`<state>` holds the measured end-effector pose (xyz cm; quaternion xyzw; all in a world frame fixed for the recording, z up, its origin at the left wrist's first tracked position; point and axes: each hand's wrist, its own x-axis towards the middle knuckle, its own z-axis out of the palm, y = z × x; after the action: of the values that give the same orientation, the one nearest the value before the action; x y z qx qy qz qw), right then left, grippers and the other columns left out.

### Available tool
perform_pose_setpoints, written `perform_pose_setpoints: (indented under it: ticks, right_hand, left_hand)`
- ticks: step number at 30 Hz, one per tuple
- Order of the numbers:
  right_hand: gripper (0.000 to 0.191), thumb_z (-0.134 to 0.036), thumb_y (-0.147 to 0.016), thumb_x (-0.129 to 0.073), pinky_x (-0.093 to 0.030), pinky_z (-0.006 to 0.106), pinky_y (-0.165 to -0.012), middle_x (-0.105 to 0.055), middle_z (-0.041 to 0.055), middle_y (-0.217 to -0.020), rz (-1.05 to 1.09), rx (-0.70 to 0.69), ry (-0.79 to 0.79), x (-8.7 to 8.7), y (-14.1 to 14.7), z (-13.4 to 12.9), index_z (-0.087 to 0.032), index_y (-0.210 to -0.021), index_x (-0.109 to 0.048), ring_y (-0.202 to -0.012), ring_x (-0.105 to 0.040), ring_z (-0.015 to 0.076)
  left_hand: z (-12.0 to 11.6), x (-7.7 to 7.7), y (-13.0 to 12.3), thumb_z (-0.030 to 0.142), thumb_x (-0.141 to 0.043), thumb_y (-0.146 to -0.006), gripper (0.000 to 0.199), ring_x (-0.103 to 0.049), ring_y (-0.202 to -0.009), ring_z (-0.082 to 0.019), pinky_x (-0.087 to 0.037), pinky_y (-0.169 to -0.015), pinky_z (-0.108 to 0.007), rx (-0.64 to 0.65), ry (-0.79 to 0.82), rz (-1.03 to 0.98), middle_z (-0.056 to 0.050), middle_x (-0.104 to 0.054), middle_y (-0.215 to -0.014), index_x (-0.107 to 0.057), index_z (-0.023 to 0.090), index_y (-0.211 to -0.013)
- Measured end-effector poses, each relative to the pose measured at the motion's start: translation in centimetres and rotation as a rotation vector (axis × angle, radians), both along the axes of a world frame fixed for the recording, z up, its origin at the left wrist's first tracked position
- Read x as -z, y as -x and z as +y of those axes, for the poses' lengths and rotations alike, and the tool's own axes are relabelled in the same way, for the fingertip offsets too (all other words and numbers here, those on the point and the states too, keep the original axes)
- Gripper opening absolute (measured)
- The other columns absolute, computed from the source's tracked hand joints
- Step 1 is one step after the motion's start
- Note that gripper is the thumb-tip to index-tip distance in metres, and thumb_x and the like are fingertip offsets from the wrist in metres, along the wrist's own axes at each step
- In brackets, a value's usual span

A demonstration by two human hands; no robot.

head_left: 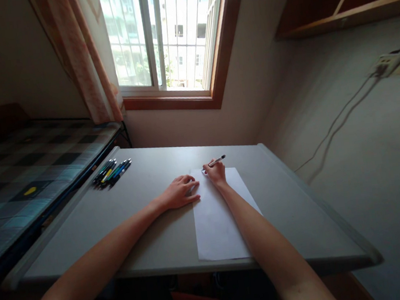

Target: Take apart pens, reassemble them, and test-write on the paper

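Note:
A white sheet of paper (216, 230) lies on the grey table (152, 237). My right hand (215, 172) grips a pen (218, 160) over the upper left part of the sheet; its dark back end points up and to the right. Whether the tip touches the paper is hard to make out. My left hand (180, 191) lies flat with its fingers apart, the fingertips on the sheet's left edge and the palm on the tabletop. No writing can be made out on the sheet.
A pile of several pens (111, 173) lies at the table's far left corner. Left of the table stands a bed with a checked mattress (24, 165). Beyond the table is a barred window (173, 37); a cable (331, 128) hangs along the right wall.

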<state>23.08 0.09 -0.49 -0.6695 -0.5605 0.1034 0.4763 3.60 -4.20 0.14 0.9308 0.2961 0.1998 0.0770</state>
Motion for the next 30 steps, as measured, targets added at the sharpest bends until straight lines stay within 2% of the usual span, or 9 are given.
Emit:
perform_pose_setpoints:
  ticks: [30]
  right_hand:
    - [0.011, -0.028, -0.064, -0.050, -0.039, 0.024, -0.055, -0.059, 0.0005, -0.047, -0.012, 0.020, 0.011, 0.16, -0.04, 0.28, -0.021, -0.056, -0.049, -0.051, -0.057, 0.0171]
  left_hand:
    - [0.11, 0.04, 0.11, 0.053, -0.049, -0.081, 0.051, -0.045, -0.112, -0.024, -0.034, -0.099, -0.037, 0.008, 0.003, 0.004, -0.009, -0.049, -0.121, -0.053, 0.023, -0.123]
